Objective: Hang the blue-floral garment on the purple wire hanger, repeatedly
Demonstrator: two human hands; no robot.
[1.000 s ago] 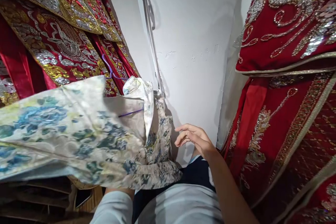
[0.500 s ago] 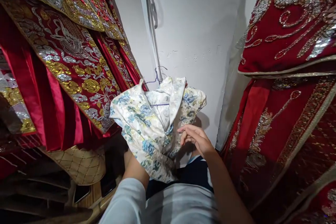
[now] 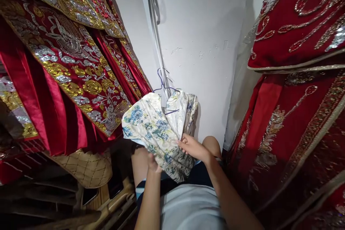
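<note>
A white dress (image 3: 159,129) with blue flowers and green leaves hangs over a purple hanger (image 3: 162,83) in front of me. Its neck opening has a zipper edge (image 3: 184,120) running down the right side. My right hand (image 3: 192,148) pinches the fabric at the bottom of that opening, thumb and forefinger together; whether the zipper pull is between them is too small to see. At the dress's lower left, my left hand (image 3: 154,164) grips the cloth from below, its fingers partly hidden beneath it.
Red sequined garments (image 3: 78,54) hang at the left, and another beaded red garment (image 3: 291,43) at the right. Behind the dress, a metal rail (image 3: 155,28) runs along the white wall (image 3: 199,25). A wooden chair (image 3: 105,205) and a quilted beige cushion (image 3: 88,169) are lower left.
My right hand has come left onto the dress and closed on its fabric. My left hand has emerged from beneath it to the lower left edge. The dress has shifted and lies flatter.
</note>
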